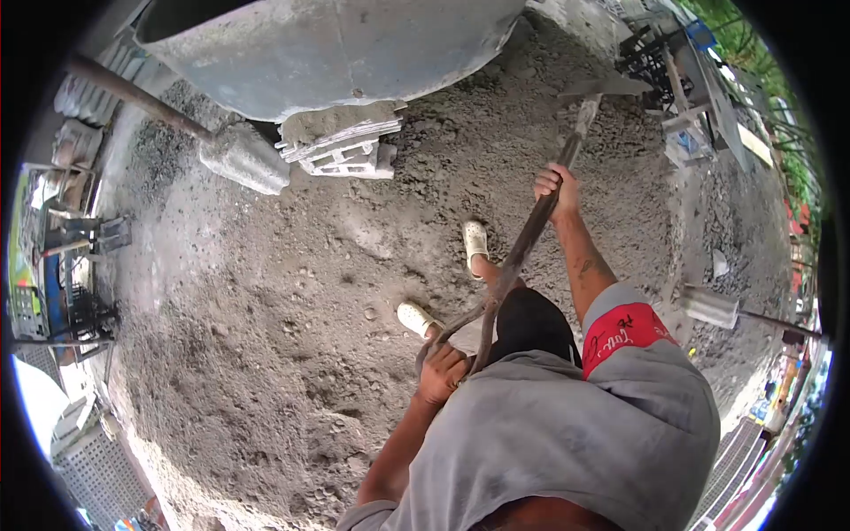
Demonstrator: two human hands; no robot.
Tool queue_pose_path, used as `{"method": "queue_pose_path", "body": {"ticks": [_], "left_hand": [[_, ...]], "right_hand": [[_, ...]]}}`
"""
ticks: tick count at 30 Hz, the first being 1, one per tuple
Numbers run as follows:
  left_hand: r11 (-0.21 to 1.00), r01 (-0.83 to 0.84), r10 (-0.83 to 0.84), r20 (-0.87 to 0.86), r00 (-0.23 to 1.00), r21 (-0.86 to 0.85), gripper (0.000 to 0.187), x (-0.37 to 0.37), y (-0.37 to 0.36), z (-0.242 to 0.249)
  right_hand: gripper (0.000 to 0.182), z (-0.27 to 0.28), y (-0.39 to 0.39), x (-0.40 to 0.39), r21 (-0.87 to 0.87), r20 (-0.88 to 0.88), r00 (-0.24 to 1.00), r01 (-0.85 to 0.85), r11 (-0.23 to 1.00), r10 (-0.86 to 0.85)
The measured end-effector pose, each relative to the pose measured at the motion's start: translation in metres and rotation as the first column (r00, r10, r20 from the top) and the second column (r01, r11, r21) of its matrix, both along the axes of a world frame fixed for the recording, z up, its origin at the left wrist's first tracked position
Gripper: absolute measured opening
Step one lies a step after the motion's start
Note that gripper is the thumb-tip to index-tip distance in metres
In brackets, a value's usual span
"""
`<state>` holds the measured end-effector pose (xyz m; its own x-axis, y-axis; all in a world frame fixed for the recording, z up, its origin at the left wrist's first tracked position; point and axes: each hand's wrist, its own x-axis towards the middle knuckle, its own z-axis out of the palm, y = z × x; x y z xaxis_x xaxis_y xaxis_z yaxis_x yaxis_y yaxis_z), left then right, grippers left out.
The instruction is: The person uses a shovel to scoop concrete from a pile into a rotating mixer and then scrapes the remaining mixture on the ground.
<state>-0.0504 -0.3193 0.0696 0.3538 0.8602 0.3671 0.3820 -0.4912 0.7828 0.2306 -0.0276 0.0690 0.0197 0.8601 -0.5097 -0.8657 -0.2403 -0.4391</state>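
Note:
A long wooden handle [529,234] slants from my body up to a flat metal blade [611,87] that rests on the grey, lumpy ground at the upper right. My right hand [558,191] is wrapped round the shaft about midway along. Lower down, my left hand [442,373] grips the forked end of the handle beside my waist. Loose grey material [478,133] lies between the blade and a big metal tub [354,53]. My feet in pale clogs stand on the ground beside the shaft.
Stacked blocks [354,157] sit under the tub's edge. A shovel [248,159] leans at the upper left, and another [711,306] lies at the right. Metal frames and clutter line both sides, with a perforated crate [102,473] at the lower left.

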Motion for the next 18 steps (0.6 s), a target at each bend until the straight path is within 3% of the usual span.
{"method": "queue_pose_path", "body": {"ticks": [2,3,4,5,6,8,9,10,12,14,16,17,18], "left_hand": [[0.993,0.1,-0.107,-0.098,0.989,-0.069,0.018,-0.028,-0.028,0.012],[0.99,0.08,-0.093,-0.103,0.99,-0.119,0.019,-0.04,-0.045,0.023],[0.984,0.059,-0.079,-0.114,0.99,-0.167,0.021,-0.052,-0.062,0.032],[0.997,0.064,-0.07,-0.153,0.986,-0.046,0.02,-0.069,-0.083,0.031],[0.996,0.057,-0.043,-0.179,0.983,0.075,0.018,-0.081,-0.093,0.026],[0.998,0.002,0.011,-0.23,0.973,0.055,0.017,-0.095,-0.112,0.029],[0.999,-0.042,0.043,-0.265,0.963,0.011,0.017,-0.1,-0.122,0.031],[0.995,-0.092,0.074,-0.304,0.95,-0.045,0.016,-0.103,-0.13,0.031],[0.956,-0.223,0.134,-0.392,0.91,-0.19,0.015,-0.104,-0.141,0.035],[0.87,-0.37,0.184,-0.481,0.857,-0.327,0.014,-0.096,-0.145,0.037],[0.761,-0.48,0.196,-0.551,0.811,-0.436,0.013,-0.081,-0.144,0.038],[0.711,-0.525,0.196,-0.585,0.787,-0.468,0.013,-0.073,-0.141,0.037],[0.707,-0.532,0.208,-0.582,0.786,-0.466,0.012,-0.064,-0.132,0.035]], "right_hand": [[0.023,0.038,-0.03,-0.029,0.072,0.03,0.993,-0.114,0.991,0.112],[0.019,0.048,-0.044,-0.042,-0.006,0.05,0.983,-0.178,0.984,0.178],[0.021,0.081,-0.065,-0.061,-0.075,0.179,0.939,-0.285,0.956,0.294],[0.027,0.064,-0.077,-0.066,-0.015,0.193,0.885,-0.428,0.903,0.423],[0.033,0.057,-0.096,-0.077,-0.076,0.285,0.832,-0.475,0.877,0.476],[0.037,0.058,-0.13,-0.086,-0.215,0.509,0.519,-0.696,0.685,0.687],[0.038,0.044,-0.15,-0.087,-0.243,0.615,0.347,-0.771,0.589,0.708],[0.039,0.017,-0.169,-0.087,-0.289,0.701,0.158,-0.828,0.48,0.695],[0.037,-0.062,-0.216,-0.078,-0.383,0.861,-0.141,-0.812,0.441,0.489],[0.036,-0.15,-0.267,-0.045,-0.383,0.924,-0.359,-0.885,0.265,0.135],[0.031,-0.087,-0.331,0.002,-0.659,0.711,-0.433,-0.685,0.31,0.555],[0.027,-0.074,-0.373,0.035,-0.598,0.711,-0.126,-0.625,0.501,0.692],[0.029,-0.096,-0.408,0.064,-0.609,0.764,-0.202,-0.536,0.584,0.612]]}}
